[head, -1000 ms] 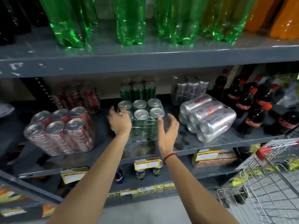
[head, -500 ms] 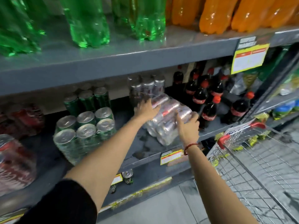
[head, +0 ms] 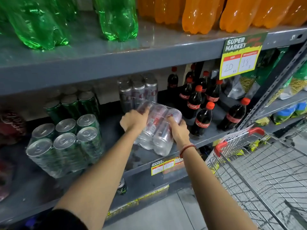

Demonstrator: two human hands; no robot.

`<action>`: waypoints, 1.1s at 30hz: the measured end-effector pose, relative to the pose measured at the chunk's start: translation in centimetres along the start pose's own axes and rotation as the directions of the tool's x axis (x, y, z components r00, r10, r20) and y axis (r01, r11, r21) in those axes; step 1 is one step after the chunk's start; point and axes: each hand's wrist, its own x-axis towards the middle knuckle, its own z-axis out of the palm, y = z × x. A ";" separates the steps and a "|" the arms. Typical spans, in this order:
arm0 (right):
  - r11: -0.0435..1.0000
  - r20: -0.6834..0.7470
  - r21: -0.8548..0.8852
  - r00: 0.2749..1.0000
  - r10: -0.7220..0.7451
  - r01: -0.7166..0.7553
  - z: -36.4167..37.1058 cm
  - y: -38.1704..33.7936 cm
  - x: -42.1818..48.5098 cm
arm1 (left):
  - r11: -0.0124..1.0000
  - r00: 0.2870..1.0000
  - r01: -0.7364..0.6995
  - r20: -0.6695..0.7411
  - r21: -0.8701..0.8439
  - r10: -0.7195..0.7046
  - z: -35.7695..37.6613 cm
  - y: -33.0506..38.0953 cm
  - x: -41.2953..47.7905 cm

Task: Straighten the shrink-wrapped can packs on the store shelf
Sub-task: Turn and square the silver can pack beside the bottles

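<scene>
Now both hands (left [head: 132,119], right [head: 178,130]) grip the silver can pack [head: 156,130] on the shelf [head: 207,136].

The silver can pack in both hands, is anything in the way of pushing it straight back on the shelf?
Yes. An upright silver can pack stands directly behind the silver can pack held by the left hand and right hand. Cola bottles stand close on its right, so there is little room that way.
</scene>
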 end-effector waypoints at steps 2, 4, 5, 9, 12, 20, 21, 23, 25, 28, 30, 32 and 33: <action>0.999 0.017 -0.021 0.999 -0.031 0.031 0.1 -0.4 -0.2 | 0.997 0.997 0.046 -0.058 -0.054 -0.049 0.1 -0.3 -0.9; 0.998 0.009 -0.028 0.998 -0.061 0.061 0.3 -0.4 -0.5 | 0.995 0.995 0.058 -0.082 -0.086 -0.065 -0.1 -0.5 -1.3; 0.996 0.011 -0.018 0.996 -0.085 0.085 0.3 -0.4 -0.6 | 0.994 0.994 0.050 -0.096 -0.100 -0.060 -0.3 -0.6 -1.5; 0.946 0.034 0.086 0.948 -0.317 0.313 0.4 -0.6 -0.8 | 0.961 0.985 -0.039 -0.173 -0.274 -0.010 0.0 -1.6 -1.9; 0.897 0.073 0.107 0.896 -0.438 0.429 -0.1 -0.7 -0.5 | 0.845 0.995 -0.081 -0.086 -0.529 0.042 0.9 -2.7 -2.3; 0.808 0.056 0.145 0.811 -0.583 0.571 0.0 2.1 -2.1 | 0.706 0.994 -0.084 -0.014 -0.703 0.105 2.5 -5.4 -4.3; 0.793 0.053 0.131 0.795 -0.604 0.594 0.1 2.5 -2.2 | 0.703 0.993 -0.092 -0.017 -0.705 0.113 2.6 -5.8 -4.5; 0.753 0.074 0.080 0.749 -0.658 0.653 0.2 2.9 -2.2 | 0.708 0.992 -0.111 -0.034 -0.698 0.122 2.6 -6.5 -4.6; 0.730 0.114 0.053 0.722 -0.682 0.681 0.2 2.6 -1.8 | 0.706 0.992 -0.114 -0.043 -0.699 0.117 2.2 -6.4 -4.2; 0.748 0.077 0.098 0.745 -0.663 0.656 -0.4 2.4 -1.3 | 0.715 0.995 -0.100 -0.050 -0.692 0.090 1.6 -6.3 -4.7; 0.800 0.001 0.152 0.809 -0.588 0.581 -0.9 2.1 -1.3 | 0.683 0.998 -0.038 -0.060 -0.729 -0.008 1.8 -6.5 -7.0; 0.850 -0.038 0.188 0.869 -0.494 0.492 -1.4 1.6 -0.9 | 0.637 0.982 0.035 -0.091 -0.770 -0.163 2.8 -6.0 -11.0; 0.870 -0.007 0.192 0.887 -0.461 0.454 -1.7 1.0 -0.3 | 0.619 0.980 0.047 -0.084 -0.784 -0.181 3.4 -5.2 -13.0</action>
